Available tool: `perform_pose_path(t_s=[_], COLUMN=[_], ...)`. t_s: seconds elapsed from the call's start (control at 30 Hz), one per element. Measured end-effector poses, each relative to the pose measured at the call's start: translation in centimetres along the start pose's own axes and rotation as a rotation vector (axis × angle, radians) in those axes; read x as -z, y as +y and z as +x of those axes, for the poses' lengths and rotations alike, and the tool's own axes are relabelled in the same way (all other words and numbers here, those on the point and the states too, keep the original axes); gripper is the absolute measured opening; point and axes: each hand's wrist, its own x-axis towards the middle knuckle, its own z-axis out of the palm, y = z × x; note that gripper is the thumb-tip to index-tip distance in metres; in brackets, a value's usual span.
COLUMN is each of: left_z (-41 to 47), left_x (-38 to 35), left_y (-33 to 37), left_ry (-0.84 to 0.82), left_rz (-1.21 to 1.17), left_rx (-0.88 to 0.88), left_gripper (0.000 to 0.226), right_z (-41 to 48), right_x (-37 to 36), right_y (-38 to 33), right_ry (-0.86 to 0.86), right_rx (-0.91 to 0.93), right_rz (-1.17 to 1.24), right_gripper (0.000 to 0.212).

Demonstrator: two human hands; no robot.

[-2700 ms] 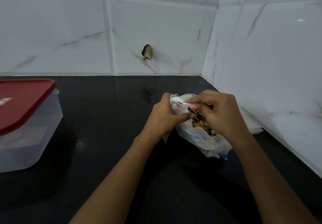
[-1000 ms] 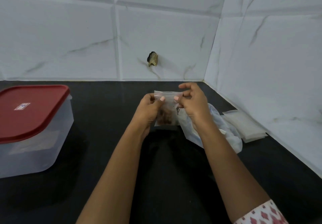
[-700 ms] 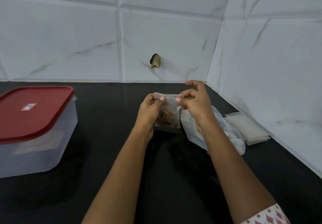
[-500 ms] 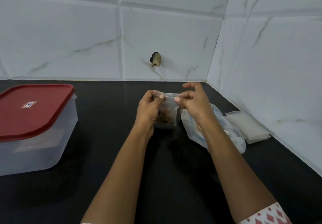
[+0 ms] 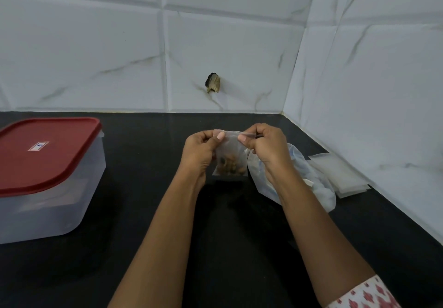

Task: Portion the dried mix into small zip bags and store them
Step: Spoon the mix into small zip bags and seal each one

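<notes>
Both my hands are closed on the small zip bag, which I hold upright above the middle of the black counter. My left hand pinches the top strip at its left end between thumb and fingers; my right hand pinches the same strip at its right end. The dried mix sits in the lower part of the bag. A larger crumpled plastic bag lies on the counter just right of it, partly behind my right wrist. A stack of empty zip bags lies further right, by the tiled wall. A clear container with a red lid stands well apart at the left.
</notes>
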Motion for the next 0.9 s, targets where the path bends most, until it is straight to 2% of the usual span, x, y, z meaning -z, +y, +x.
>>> perform_pose_path(t_s=[0.17,0.23,0.37,0.5,0.63,0.8,0.9], left_z=[0.3,0.3,0.1,0.3,0.2,0.5,0.6], left_x=[0.1,0.0,0.1,0.6,0.8,0.6,0.7], left_y=[-0.5,-0.6,-0.6,-0.5,-0.3,-0.4,-0.6], left_ry=[0.081,0.076,0.018,-0.050,-0.111,0.035,0.093], left_rz=[0.006,0.042,-0.015,-0.035,0.007,0.094,0.106], left_rx=[-0.019,-0.035,-0.027,0.013,0.019,-0.030,-0.043], left_gripper=[0.012,0.010,0.010,0.022,0.007,0.013,0.013], right_z=[-0.4,-0.5,-0.5,-0.7,-0.5,-0.4,-0.4], right_x=[-0.1,-0.1,-0.2,-0.4,-0.3,0.4,0.9], right_y=[-0.3,-0.4,-0.4,-0.5,-0.4,-0.5,-0.7], right_ry=[-0.111,-0.107,-0.061,-0.081,-0.055,-0.127,-0.090], right_rx=[0.014,0.013,0.006,0.011,0.016,-0.028,-0.026], right_rz=[0.099,0.100,0.046,-0.014,-0.012,-0.032,-0.077], right_gripper=[0.013,0.014,0.015,0.006,0.011,0.013,0.018])
